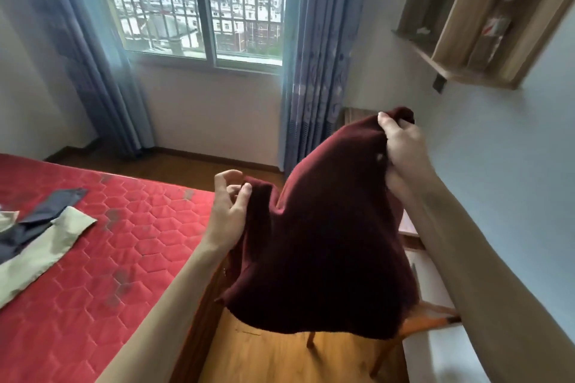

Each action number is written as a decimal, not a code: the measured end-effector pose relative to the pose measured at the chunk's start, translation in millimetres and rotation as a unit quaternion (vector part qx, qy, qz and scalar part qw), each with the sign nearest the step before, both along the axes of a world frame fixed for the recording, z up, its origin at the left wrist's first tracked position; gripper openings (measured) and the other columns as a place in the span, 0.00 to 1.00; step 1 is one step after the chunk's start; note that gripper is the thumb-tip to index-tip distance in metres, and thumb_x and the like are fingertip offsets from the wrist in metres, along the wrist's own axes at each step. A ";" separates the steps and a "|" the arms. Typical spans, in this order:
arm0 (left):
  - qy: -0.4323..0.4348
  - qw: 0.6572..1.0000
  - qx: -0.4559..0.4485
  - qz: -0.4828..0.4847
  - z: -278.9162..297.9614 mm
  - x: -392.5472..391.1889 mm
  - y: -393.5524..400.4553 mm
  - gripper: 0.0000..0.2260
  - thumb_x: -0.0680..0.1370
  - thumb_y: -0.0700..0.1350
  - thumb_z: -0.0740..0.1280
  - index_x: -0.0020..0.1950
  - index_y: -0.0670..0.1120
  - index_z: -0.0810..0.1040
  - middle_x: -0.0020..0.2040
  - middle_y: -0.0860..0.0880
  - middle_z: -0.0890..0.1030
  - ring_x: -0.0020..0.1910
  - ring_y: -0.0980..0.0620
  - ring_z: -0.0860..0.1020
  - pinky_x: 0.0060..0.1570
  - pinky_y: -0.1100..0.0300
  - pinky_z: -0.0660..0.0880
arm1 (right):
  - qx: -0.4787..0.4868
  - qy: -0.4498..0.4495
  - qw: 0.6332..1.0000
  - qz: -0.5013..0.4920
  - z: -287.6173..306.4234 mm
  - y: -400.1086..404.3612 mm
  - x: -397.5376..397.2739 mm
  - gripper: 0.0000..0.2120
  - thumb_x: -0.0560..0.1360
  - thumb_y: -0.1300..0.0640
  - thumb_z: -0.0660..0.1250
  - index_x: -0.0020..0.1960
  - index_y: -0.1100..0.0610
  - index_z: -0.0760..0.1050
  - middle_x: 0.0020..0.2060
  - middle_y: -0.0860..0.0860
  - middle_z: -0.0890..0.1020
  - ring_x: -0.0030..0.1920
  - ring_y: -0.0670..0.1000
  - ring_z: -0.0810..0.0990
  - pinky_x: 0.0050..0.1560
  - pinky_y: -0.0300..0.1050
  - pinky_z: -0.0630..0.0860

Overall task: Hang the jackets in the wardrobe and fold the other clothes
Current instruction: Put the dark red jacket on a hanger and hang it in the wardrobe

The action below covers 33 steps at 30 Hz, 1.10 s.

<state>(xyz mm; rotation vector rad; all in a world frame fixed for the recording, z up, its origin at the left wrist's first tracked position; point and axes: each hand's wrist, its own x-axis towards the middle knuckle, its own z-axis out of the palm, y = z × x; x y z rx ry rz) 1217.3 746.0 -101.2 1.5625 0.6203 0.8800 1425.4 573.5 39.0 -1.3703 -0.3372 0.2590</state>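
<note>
a maroon garment (323, 246) is held up at centre frame, pinched at upper right by the right hand (401, 146) and at centre by the left hand (228, 208).

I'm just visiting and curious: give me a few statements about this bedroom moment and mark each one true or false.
1. Both hands grip the dark red knitted garment. True: left hand, right hand.
2. The garment lies flat on the red quilted mattress. False: it hangs in the air beside the bed.
3. A beige cloth and a dark navy cloth lie on the mattress. True.
4. The blue curtains cover the barred window. False: they are drawn aside.
</note>
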 end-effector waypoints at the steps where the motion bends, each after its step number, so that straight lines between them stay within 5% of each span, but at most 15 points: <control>1: 0.008 1.000 0.003 -0.023 -1.9 -5.5 -5.2 0.10 0.87 0.44 0.62 0.67 0.53 0.70 0.52 0.43 0.80 0.46 0.53 0.82 0.44 0.61 0.81 | 0.008 0.002 1.000 0.012 6.3 14.1 -7.9 0.11 0.83 0.57 0.67 0.42 0.55 0.78 0.33 0.50 0.78 0.32 0.49 0.78 0.35 0.45 0.76; 3: 0.058 0.997 0.024 -0.044 -7.5 -16.0 -15.7 0.11 0.86 0.54 0.61 0.69 0.59 0.73 0.61 0.46 0.78 0.61 0.50 0.80 0.62 0.51 0.79 | 0.017 0.005 0.999 0.032 14.5 39.2 -24.8 0.11 0.84 0.58 0.67 0.42 0.56 0.77 0.35 0.52 0.78 0.31 0.49 0.78 0.30 0.42 0.76; 5: 0.141 0.988 0.028 -0.047 -8.8 -29.5 -24.6 0.23 0.81 0.71 0.54 0.72 0.66 0.72 0.73 0.47 0.68 0.78 0.47 0.65 0.78 0.42 0.63 | 0.017 0.011 0.998 0.051 18.7 61.1 -42.0 0.11 0.84 0.59 0.66 0.42 0.56 0.76 0.35 0.51 0.78 0.31 0.48 0.79 0.28 0.41 0.76; 8: 0.158 0.987 0.031 0.009 -6.9 -48.2 -30.8 0.37 0.73 0.83 0.45 0.78 0.69 0.64 0.85 0.53 0.43 0.84 0.49 0.40 0.81 0.38 0.46 | 0.032 0.031 0.996 0.080 20.5 89.1 -65.8 0.10 0.84 0.60 0.66 0.44 0.57 0.76 0.37 0.52 0.79 0.35 0.50 0.81 0.35 0.44 0.79; 10: 0.170 0.975 0.126 0.068 -1.2 -57.2 -30.9 0.40 0.74 0.82 0.47 0.81 0.65 0.61 0.83 0.58 0.32 0.82 0.54 0.32 0.79 0.43 0.37 | 0.036 0.045 0.994 0.093 19.4 105.4 -78.8 0.08 0.84 0.59 0.66 0.46 0.57 0.76 0.41 0.53 0.80 0.42 0.53 0.82 0.40 0.47 0.79; 13: 0.220 0.933 0.250 0.135 4.0 -63.1 -30.9 0.38 0.78 0.75 0.57 0.81 0.55 0.60 0.84 0.52 0.49 0.84 0.51 0.46 0.81 0.44 0.43 | 0.040 0.067 0.991 0.112 15.2 127.3 -97.1 0.06 0.84 0.59 0.66 0.48 0.56 0.76 0.45 0.54 0.80 0.48 0.54 0.81 0.39 0.46 0.80; 15: 0.219 0.913 0.289 0.186 0.2 -69.4 -23.5 0.25 0.81 0.58 0.67 0.74 0.48 0.68 0.74 0.48 0.69 0.75 0.46 0.67 0.78 0.40 0.65 | 0.037 0.076 0.989 0.124 10.3 140.8 -109.5 0.05 0.84 0.59 0.67 0.49 0.56 0.77 0.46 0.54 0.81 0.48 0.54 0.82 0.37 0.44 0.81; 17: 0.168 0.921 0.283 0.210 -8.7 -81.1 -8.8 0.10 0.83 0.43 0.67 0.64 0.48 0.74 0.60 0.51 0.78 0.61 0.50 0.76 0.66 0.45 0.76 | 0.032 0.081 0.987 0.135 3.5 151.9 -119.4 0.04 0.84 0.58 0.67 0.50 0.56 0.78 0.46 0.54 0.82 0.47 0.53 0.83 0.40 0.46 0.82; 25: 0.072 0.952 0.248 0.164 -17.4 -142.1 44.8 0.12 0.86 0.44 0.63 0.48 0.61 0.70 0.39 0.60 0.76 0.38 0.56 0.77 0.39 0.66 0.72 | -0.048 0.067 0.986 0.145 -31.5 173.5 -112.6 0.09 0.82 0.53 0.71 0.44 0.54 0.79 0.33 0.47 0.81 0.32 0.44 0.80 0.26 0.36 0.77; 29: 0.029 0.951 0.261 0.164 -6.0 -146.1 55.2 0.10 0.85 0.50 0.60 0.46 0.65 0.70 0.37 0.63 0.75 0.32 0.59 0.74 0.34 0.71 0.69 | -0.093 0.051 0.979 0.176 -57.3 185.0 -104.6 0.13 0.80 0.51 0.73 0.39 0.54 0.76 0.22 0.45 0.76 0.19 0.41 0.72 0.18 0.33 0.67; 33: 0.028 0.946 0.269 0.177 5.6 -143.0 61.6 0.06 0.84 0.51 0.60 0.49 0.60 0.74 0.40 0.63 0.79 0.35 0.61 0.78 0.38 0.73 0.71 | -0.121 0.008 0.969 0.214 -86.4 192.7 -98.4 0.14 0.79 0.51 0.74 0.40 0.55 0.76 0.27 0.51 0.82 0.22 0.42 0.77 0.23 0.33 0.71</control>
